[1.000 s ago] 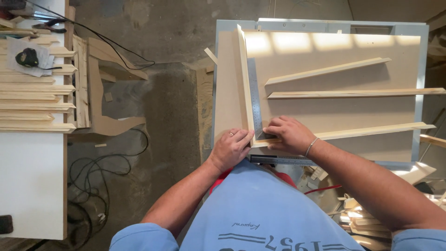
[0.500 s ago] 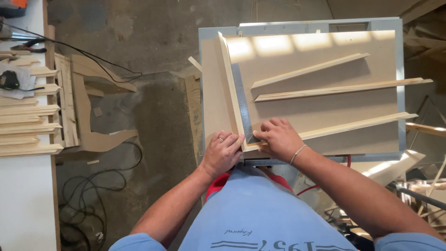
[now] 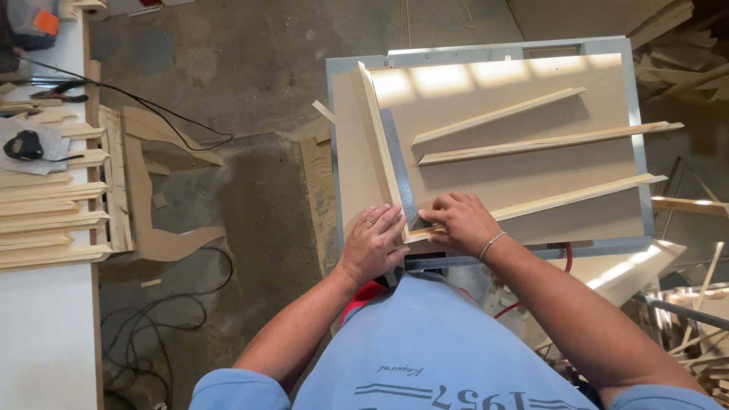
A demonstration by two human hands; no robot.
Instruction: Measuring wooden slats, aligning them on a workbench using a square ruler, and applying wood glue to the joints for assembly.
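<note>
My left hand presses flat on the near end of a long wooden strip that runs away from me along a metal square ruler. My right hand pushes on the near end of a second wooden strip that runs off to the right. The two strips meet in a corner between my hands. They lie on a tan board set on a grey-edged work table. Two more loose strips lie farther back on the board.
A white bench at the left carries stacked wooden strips, a plier-like tool and a dark object. Black cables and board offcuts lie on the concrete floor. Wood scraps pile up at the right.
The view has shifted slightly. Both hands stay pressed at the corner where the strips meet, with only small finger shifts.
</note>
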